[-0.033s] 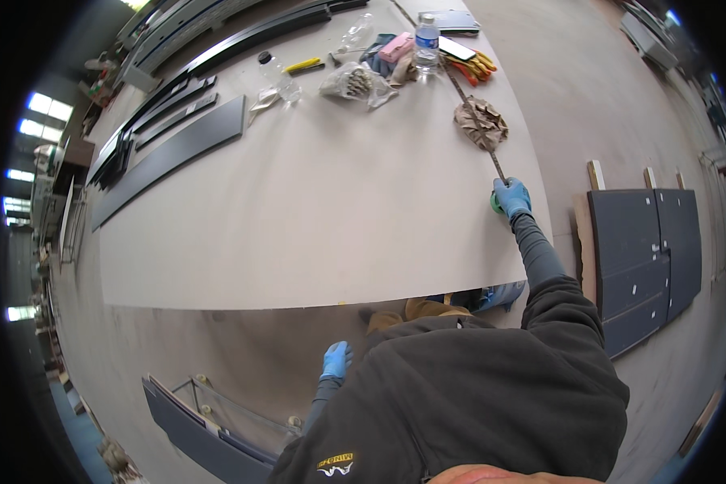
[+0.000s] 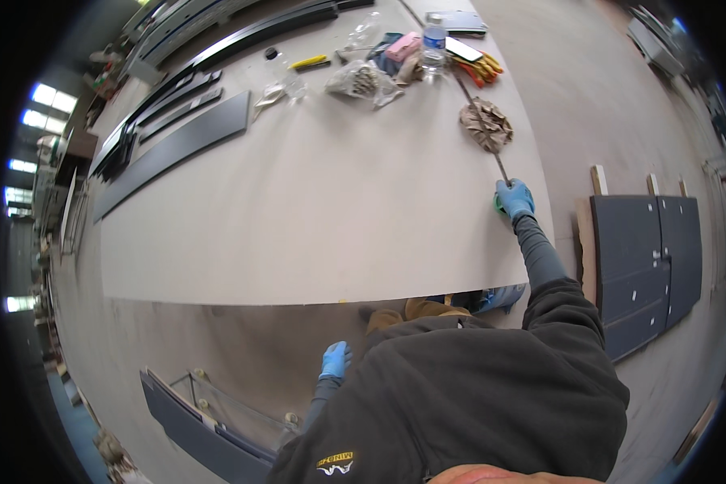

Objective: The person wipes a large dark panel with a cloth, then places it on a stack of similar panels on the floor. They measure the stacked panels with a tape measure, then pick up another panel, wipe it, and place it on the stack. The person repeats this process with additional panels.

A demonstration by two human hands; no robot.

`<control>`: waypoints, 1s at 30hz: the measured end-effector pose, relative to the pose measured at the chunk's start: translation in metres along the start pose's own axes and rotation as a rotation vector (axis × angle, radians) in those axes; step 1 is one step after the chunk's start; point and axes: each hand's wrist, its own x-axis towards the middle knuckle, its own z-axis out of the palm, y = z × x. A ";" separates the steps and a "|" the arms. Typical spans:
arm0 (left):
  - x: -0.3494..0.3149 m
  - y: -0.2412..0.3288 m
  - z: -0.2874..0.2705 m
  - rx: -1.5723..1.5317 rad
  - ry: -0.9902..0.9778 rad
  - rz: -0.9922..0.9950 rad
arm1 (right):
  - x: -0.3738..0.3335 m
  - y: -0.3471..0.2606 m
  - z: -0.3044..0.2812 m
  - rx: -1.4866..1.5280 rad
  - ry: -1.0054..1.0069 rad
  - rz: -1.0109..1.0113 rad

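Note:
My right hand [image 2: 515, 197], in a blue glove, is closed at the right edge of the white table [image 2: 315, 210]. It grips a green rounded case [image 2: 499, 203], apparently a tape measure, mostly hidden by the fingers. From it a long narrow dark strip [image 2: 469, 95] runs away from me along the table's right side. This strip crosses a crumpled piece of brown paper [image 2: 492, 129] and passes a water bottle [image 2: 434, 50]. My left hand [image 2: 335, 360], also blue-gloved, hangs low between the table and my body. Its fingers are curled, with nothing visible in them.
Dark flat panels [image 2: 181, 149] lie at the table's left. Towards the back are a second bottle [image 2: 282, 71], a yellow cutter [image 2: 308, 62], a plastic bag of small parts [image 2: 365, 82] and orange-yellow gloves [image 2: 486, 68]. Large dark panels [image 2: 633, 266] stand right; a panel-laden cart [image 2: 210, 419] stands lower left.
The view has shifted slightly, so the table's things appear a little farther right. My right hand keeps its grip on the tape measure, and my left hand still hangs low.

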 end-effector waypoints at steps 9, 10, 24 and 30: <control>-0.024 -0.050 0.006 -0.177 0.126 -0.020 | 0.001 0.000 -0.005 -0.350 0.141 -0.223; -0.025 -0.054 0.006 -0.182 0.103 -0.008 | 0.000 0.000 -0.008 -0.387 0.178 -0.258; -0.037 -0.234 -0.085 -0.391 0.173 -0.012 | -0.163 -0.114 0.061 -0.594 0.359 -0.705; -0.057 -0.331 -0.151 -0.745 0.365 -0.069 | -0.311 -0.172 0.184 -0.467 0.081 -1.110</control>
